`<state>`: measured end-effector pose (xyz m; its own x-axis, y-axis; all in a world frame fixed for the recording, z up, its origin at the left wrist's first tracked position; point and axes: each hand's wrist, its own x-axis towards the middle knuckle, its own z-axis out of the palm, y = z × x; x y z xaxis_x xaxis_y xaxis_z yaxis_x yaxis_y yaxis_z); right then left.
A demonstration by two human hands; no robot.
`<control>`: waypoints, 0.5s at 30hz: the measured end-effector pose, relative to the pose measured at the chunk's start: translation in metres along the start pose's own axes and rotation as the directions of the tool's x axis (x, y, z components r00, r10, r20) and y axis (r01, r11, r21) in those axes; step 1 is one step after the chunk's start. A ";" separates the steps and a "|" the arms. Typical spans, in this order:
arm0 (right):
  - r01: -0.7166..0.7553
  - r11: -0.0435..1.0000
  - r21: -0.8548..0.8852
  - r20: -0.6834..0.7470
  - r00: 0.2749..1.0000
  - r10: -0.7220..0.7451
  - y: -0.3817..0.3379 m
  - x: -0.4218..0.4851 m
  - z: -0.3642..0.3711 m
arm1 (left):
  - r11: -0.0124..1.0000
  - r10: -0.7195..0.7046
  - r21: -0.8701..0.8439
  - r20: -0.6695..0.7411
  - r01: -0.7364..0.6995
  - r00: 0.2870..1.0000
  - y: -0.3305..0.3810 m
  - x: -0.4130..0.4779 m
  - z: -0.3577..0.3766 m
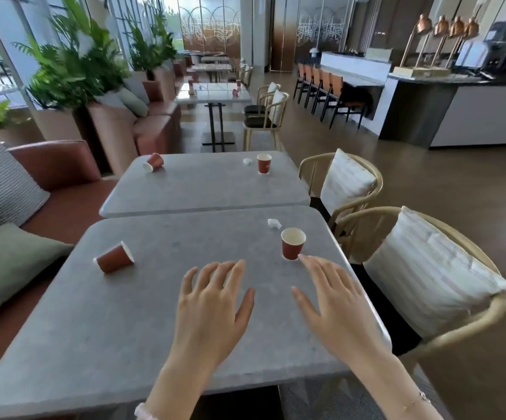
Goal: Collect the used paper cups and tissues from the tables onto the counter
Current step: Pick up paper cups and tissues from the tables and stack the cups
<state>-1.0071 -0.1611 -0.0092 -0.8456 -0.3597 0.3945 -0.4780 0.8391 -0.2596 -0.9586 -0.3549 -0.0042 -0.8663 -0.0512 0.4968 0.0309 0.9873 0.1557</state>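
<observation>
both my hands hover flat over the near table (100,344), fingers straight and spread, holding nothing. the upright paper cup (293,244) stands just ahead of my right hand (335,298), its base right at the tip of my longest finger; i cannot tell whether they touch. its long axis runs straight up with the mouth open at the top, so i judge that wrapping the right hand around its side is the natural next move. a crumpled tissue (274,223) lies just beyond that cup. the tipped cup (115,257) lies on its side well to the left of my left hand (212,301), its axis running across me and its mouth toward my fingers. the counter (445,78) is far ahead and to the right of both hands.
</observation>
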 end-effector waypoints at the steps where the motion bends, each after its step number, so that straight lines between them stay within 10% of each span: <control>1: -0.010 1.000 -0.004 0.005 1.000 0.010 0.001 0.011 0.006 | 1.000 0.011 -0.003 0.000 -0.011 1.000 -0.006 0.012 0.006; 15: -0.100 0.995 0.003 0.022 0.995 0.100 0.035 0.112 0.068 | 0.996 0.067 -0.067 0.064 -0.063 0.996 -0.045 0.109 0.088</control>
<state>-1.1351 -0.1997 -0.0341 -0.8942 -0.2826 0.3472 -0.3914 0.8699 -0.3001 -1.0984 -0.3918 -0.0317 -0.8925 0.0248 0.4504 0.1187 0.9762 0.1814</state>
